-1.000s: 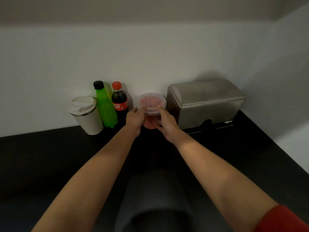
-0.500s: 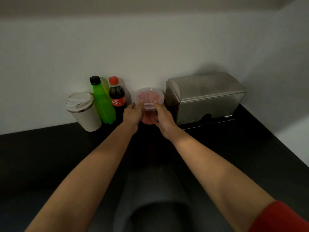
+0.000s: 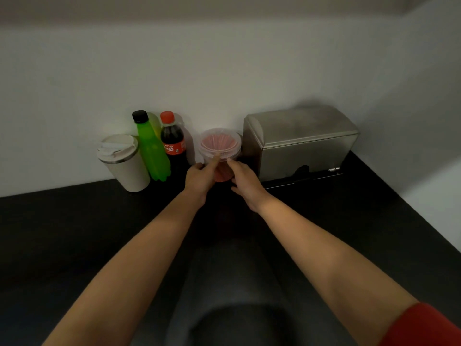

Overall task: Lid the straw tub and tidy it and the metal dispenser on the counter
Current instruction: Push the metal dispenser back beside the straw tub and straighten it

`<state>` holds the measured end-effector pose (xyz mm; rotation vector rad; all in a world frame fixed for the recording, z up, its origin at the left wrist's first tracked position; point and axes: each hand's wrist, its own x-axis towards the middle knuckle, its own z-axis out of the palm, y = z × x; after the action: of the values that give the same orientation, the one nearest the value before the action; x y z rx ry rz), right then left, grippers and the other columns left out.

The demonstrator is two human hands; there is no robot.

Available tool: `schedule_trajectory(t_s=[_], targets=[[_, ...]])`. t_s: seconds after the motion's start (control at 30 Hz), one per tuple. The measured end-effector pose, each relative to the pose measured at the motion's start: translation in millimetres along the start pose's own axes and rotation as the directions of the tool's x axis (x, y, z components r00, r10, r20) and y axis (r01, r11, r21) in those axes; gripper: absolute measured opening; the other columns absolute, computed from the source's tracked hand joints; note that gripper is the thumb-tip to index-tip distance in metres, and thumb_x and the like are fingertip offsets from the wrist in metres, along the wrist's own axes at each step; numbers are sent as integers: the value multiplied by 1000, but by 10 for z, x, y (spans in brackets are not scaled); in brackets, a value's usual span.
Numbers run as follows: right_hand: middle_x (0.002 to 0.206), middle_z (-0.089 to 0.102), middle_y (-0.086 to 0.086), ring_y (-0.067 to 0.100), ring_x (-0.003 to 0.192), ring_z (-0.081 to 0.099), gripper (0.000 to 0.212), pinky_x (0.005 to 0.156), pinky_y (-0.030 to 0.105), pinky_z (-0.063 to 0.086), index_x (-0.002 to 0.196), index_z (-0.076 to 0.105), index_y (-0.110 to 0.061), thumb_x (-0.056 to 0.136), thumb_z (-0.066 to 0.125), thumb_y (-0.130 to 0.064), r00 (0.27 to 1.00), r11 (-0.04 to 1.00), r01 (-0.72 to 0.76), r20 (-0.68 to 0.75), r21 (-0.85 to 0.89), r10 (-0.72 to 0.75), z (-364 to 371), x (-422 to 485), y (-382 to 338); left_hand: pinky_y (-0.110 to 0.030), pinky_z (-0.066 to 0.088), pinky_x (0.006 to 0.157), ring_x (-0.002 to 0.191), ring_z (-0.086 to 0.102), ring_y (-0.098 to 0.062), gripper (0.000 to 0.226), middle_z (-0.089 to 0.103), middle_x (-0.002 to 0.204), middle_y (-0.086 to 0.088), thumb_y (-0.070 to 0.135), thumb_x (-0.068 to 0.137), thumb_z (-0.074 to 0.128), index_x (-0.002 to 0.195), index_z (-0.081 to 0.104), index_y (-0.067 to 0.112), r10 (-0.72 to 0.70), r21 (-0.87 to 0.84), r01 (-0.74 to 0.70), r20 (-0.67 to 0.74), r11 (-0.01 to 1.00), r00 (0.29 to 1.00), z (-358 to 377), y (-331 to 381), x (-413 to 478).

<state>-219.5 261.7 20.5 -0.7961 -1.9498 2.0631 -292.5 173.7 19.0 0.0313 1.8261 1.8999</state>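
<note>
I see a dark, matte black counter running back to a pale wall, and my two hands meet at a clear round plastic tub of pink-red straws that stands on it near the wall. Just left of that grip stands a dark cola bottle with a red cap and red label, and touching it on the far side from the grip is a bright green plastic bottle with a black cap. Further left sits a cream lidded travel cup with a metal band. Just right of the grip rests a boxy brushed-metal dispenser, set against the wall.
</note>
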Motion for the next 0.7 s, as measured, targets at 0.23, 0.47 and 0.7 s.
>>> schedule_trajectory(t_s=[0.23,0.47,0.7], targets=[[112,59,4,16,99,56,48,84,30,46,123,54,-13,90,49,-48,997,997,-73,-29,-35,72,-366,-305,79,-36,42,100,125,47,-27,74,50,138,-11,53,80,65,137,46,9,-84,-8,85,66,996,994,185,-180,-308],[101,66,7,18,88,61,60,74,31,48,112,62,-12,77,60,-61,934,979,-197,-294,46,201,-1030,-441,90,-37,44,94,122,45,-28,86,39,143,-13,61,77,63,144,33,18,-134,3,136,188,991,973,525,-250,-489],[130,53,12,28,112,55,91,83,37,49,139,39,-11,70,66,-64,862,969,-204,-445,139,245,-1638,-433,119,-41,42,101,128,40,-35,87,35,147,-12,67,75,60,144,33,21,-171,2,176,240,984,956,753,-280,-514]])
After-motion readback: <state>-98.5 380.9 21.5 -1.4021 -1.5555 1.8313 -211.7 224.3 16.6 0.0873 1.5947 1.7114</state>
